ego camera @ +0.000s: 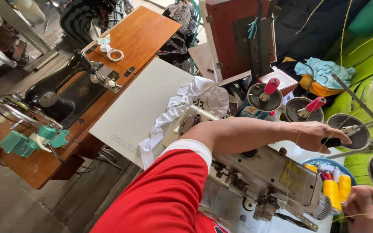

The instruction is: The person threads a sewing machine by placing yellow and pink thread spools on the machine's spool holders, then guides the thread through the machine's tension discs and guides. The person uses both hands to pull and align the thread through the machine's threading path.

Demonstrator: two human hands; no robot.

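The person's left hand reaches across the cream industrial sewing machine toward the thread stand at the far right, its grip curled around a small dark object just beside a round spool plate; what that object is cannot be told. A thin yellow thread runs down past the wrist and over the machine body. The right hand sits at the near right corner, grip pinched on the yellow thread, next to a blue bowl holding yellow thread cones and smaller red and white spools. Two more spool plates stand farther back, each carrying a pink spool. The red sleeve with a white cuff fills the near middle. A crumpled white cloth lies on the pale surface to the left of the machine. Farther left, a black treadle sewing machine stands on a wooden surface, with turquoise plastic pieces near its handwheel and a white coiled cable at the far end.
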